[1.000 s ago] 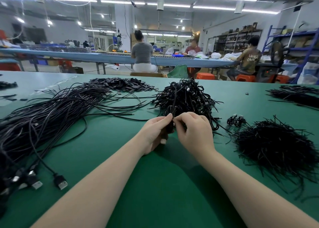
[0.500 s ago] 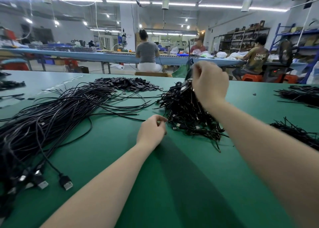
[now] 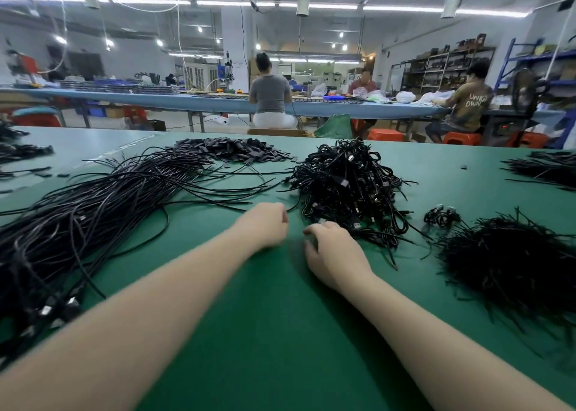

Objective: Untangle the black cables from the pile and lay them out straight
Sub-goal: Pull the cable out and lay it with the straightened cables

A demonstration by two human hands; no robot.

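Looks like the picking step: both hands sit on the green table mat (image 3: 280, 332) just in front of the tangled heap of black USB cables (image 3: 346, 186). The left hand (image 3: 265, 225) is curled, maybe pinching a thin lead, can't tell. The right hand (image 3: 330, 251) is loosely curled, empty. Half a second ago the right was up over the heap. Next: grab one plug, pull it toward the straightened black cable bundle (image 3: 93, 211) left of the heap.

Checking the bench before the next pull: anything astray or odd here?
Mostly sorted piles. One small coiled bundle sits alone between the tangled pile and the frayed heap. A few loose black bits lie scattered on the green table. No visible damage.
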